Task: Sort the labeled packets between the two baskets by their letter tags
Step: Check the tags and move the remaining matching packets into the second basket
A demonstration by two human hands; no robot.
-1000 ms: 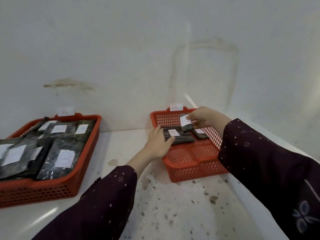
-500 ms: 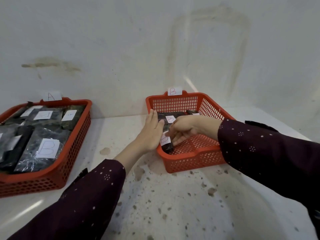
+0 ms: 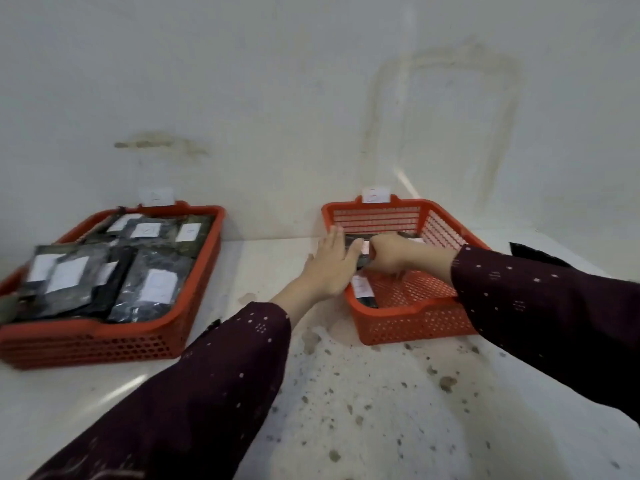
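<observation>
I see both hands at the right basket (image 3: 415, 323): left hand (image 3: 330, 268) flat and open on its left rim, right hand (image 3: 388, 252) closed around a packet (image 3: 362, 245) inside it. Left basket (image 3: 104, 341) sits full on the bench (image 3: 381, 410).

I am reaching both arms forward, each in a dark maroon sleeve with small pale dots. My left hand (image 3: 331, 268) is lying flat with the palm down, fingers straight and close together, pointing away from me, and the wrist is bare below the cuff. My right hand (image 3: 388, 252) is coming in from the right with its fingers curled inward, knuckles up, touching the fingertips of my left hand. Motion blur is hiding what my right fingers are closing on.
</observation>
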